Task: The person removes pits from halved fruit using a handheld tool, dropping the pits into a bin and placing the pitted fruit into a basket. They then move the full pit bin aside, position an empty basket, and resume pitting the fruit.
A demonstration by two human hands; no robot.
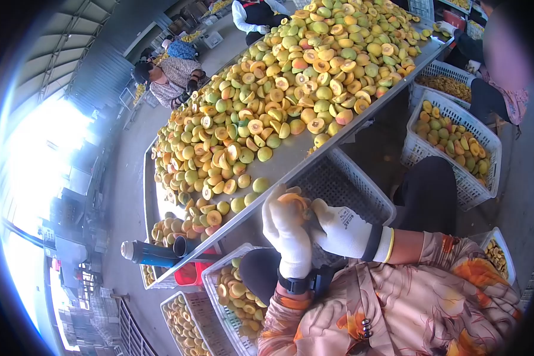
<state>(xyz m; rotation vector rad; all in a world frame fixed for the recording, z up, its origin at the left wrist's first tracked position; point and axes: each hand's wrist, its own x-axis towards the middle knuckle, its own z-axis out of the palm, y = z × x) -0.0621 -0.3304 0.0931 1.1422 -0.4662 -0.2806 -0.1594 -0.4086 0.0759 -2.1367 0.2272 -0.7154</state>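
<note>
My left hand (286, 230), in a white knit glove with a dark watch at the wrist, is closed around an orange-yellow peach (292, 198) in front of the table edge. Close against that fruit is my right hand (342, 229), also white-gloved, its fingers curled; anything inside them is hidden. Just beyond both hands, a metal table (288, 167) bears a large heap of halved peaches (314, 77), some showing their cut faces and pit hollows.
Below the hands stands a dark-bottomed crate (362, 181). Peach-filled crates stand right (451, 142) and lower left (237, 291), near another crate of small pieces (184, 323). A blue thermos (151, 253) sits by the table corner. Across the table is a person in a patterned top (172, 80).
</note>
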